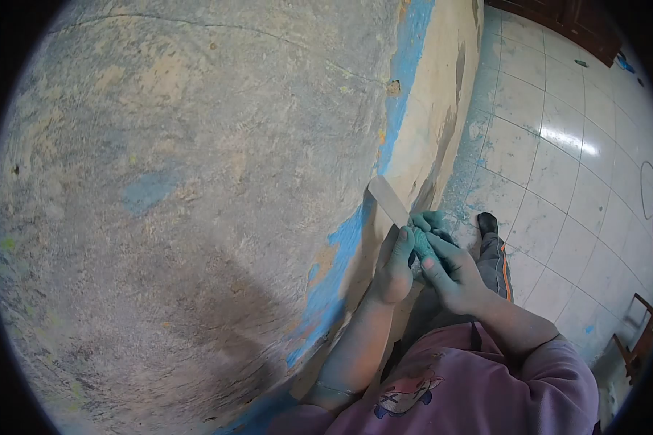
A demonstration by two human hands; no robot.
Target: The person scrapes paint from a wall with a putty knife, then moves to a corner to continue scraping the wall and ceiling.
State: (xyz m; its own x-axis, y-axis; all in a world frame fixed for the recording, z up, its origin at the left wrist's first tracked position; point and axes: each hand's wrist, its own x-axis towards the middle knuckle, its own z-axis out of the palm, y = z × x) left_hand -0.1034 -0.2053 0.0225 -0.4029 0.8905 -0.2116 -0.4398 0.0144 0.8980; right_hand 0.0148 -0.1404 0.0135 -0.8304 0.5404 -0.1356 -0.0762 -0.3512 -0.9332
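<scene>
A scraper (389, 201) with a flat, pale, round-ended blade points up and left toward the wall. My left hand (395, 272) is closed on the near side of its handle, thumb up. From the other side, my right hand (453, 274) wraps its fingers and thumb about the same handle. Green-blue dust coats the fingers of both hands, and they cover most of the handle. Just beyond the blade tip is the wall (174, 239), rough grey with patches and a strip of blue paint (408, 80) along its edge.
White floor tiles (519, 94) lie to the right, with blue-green dust and flakes beside the wall base. My foot (487, 222) in a dark covering is close to the wall. Brown wooden furniture (642, 337) stands at the right edge. A dark wooden piece (577, 25) is at top right.
</scene>
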